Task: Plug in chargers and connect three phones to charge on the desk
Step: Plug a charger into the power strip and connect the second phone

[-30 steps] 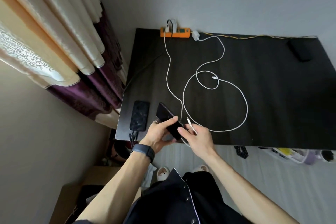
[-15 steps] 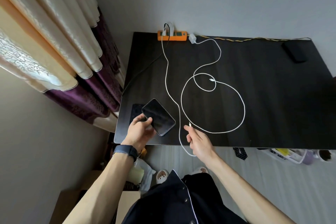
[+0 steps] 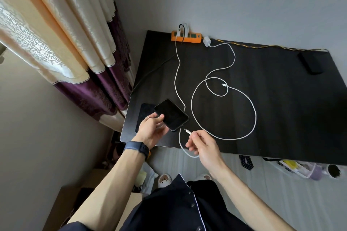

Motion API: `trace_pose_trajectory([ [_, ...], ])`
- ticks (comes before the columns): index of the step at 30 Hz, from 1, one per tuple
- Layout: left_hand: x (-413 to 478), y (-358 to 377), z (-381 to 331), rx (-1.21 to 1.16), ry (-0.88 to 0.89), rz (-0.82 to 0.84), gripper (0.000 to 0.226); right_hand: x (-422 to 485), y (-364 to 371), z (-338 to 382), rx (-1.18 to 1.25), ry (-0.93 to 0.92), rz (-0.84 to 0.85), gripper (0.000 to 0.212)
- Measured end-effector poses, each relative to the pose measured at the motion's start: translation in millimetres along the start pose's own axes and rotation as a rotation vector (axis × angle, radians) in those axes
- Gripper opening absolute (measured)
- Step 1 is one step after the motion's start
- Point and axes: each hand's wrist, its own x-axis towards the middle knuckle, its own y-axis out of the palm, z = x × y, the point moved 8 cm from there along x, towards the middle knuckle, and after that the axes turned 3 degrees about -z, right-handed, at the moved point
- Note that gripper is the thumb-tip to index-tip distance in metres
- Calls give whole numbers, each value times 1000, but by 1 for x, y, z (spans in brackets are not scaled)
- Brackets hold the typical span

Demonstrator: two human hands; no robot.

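Nearest the desk's [image 3: 281,118] front edge, the person's right hand [image 3: 203,146] pinches the plug end of a white cable [image 3: 177,73], the fingers [image 3: 193,138] closed on it just behind the bare connector [image 3: 187,131]. The connector points at the lower end of a dark phone [image 3: 171,114] and stands just short of it, not yet seated. The left hand [image 3: 152,129] grips that phone by its near-left edge, fingers wrapped under it, screen up, above the desk's front-left corner. A second phone [image 3: 145,110] lies flat on the desk beneath it, partly hidden.

Judgement: the step in hand is seating the plug. It calls for holding the phone steady, lining the connector square with the port, and pushing straight in without bending the tip.

Further back, a second white cable [image 3: 251,110] lies looped mid-desk, its free end [image 3: 223,85] unconnected. At the desk's rear edge an orange power strip [image 3: 187,37] carries one plug; a white adapter [image 3: 206,41] sits at its right end. A dark object [image 3: 310,63], possibly the third phone, rests at the far right.
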Motion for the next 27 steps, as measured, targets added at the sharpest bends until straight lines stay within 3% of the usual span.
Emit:
trace_pose_trajectory([
  [9, -9, 0, 6, -17, -29, -25, 21, -11, -4, 7, 42, -34, -83, 16],
  [27, -12, 5, 19, 77, -80, 3, 19, -12, -3, 2, -2, -58, -63, 12],
])
